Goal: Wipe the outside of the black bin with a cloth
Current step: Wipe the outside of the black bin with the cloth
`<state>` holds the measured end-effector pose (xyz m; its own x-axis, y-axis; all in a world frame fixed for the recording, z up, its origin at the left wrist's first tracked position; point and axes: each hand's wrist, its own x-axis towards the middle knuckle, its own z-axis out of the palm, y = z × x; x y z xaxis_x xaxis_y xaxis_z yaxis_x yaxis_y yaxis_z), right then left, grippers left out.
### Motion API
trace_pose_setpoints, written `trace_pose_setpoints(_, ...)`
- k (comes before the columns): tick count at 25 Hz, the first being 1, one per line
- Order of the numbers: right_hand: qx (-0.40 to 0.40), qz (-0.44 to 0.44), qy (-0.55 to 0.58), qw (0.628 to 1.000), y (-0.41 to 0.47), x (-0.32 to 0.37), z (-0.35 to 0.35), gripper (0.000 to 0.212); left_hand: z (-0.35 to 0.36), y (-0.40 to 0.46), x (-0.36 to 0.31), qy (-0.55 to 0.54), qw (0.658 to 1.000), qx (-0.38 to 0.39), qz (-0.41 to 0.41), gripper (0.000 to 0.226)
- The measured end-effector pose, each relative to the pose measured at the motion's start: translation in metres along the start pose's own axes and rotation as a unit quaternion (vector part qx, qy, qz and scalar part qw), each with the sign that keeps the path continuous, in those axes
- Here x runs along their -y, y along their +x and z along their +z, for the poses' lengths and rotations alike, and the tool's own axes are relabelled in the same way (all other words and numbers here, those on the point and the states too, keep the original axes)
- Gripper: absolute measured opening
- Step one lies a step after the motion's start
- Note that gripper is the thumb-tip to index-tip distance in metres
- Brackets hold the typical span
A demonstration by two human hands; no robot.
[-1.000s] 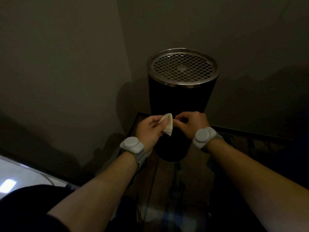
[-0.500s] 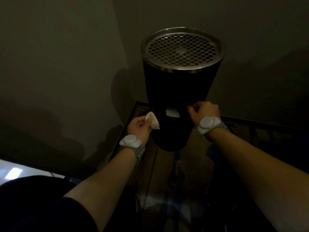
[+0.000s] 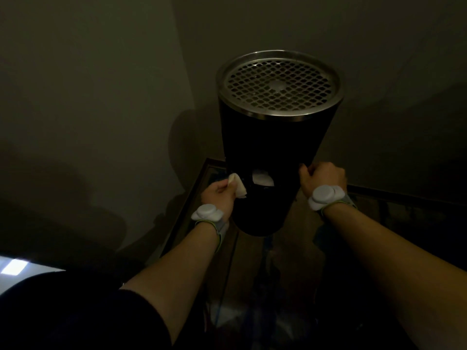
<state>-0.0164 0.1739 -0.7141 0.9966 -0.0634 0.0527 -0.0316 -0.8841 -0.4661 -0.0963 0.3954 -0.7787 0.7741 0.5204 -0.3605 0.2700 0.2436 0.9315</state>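
A tall black bin (image 3: 273,145) with a perforated steel top (image 3: 279,84) stands in a wall corner. A pale patch (image 3: 262,179) shows in an opening low on its front. My left hand (image 3: 219,195) holds a small folded white cloth (image 3: 238,186) against the bin's lower left side. Over on the bin's right side, at about the same height, my right hand (image 3: 322,176) rests with curled fingers; whether it grips anything I cannot make out. Both wrists wear white bands.
Walls close in behind and to the left of the bin. The floor (image 3: 252,274) is dark, glossy and reflective, with a dark border strip (image 3: 192,198) along the wall. A bright patch (image 3: 15,266) lies at the lower left.
My hands have parted from the middle: the left carried the cloth to the bin's left side, the right went to its right side. The view has moved closer to the bin.
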Motion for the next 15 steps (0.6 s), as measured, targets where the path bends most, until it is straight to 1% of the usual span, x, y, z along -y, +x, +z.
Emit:
trace_pose_setpoints(5,0.008,-0.01,-0.002,1.0,0.005,-0.004,-0.001,0.043,0.004,0.019,0.003,0.015,1.0,-0.016,-0.022,0.004)
trace_pose_setpoints(6,0.007,-0.011,-0.005,1.0,0.005,-0.004,0.0,0.041,0.006,0.022,0.001,0.016,0.999,-0.029,-0.022,0.006)
trace_pose_setpoints(10,0.01,-0.002,0.0,1.0,0.005,-0.004,0.0,0.039,0.009,0.037,-0.009,0.007,0.998,-0.054,-0.02,0.028)
trace_pose_setpoints(15,0.005,0.001,0.004,1.0,0.006,-0.005,0.001,0.037,0.012,0.043,-0.018,-0.008,0.999,-0.037,0.013,0.034)
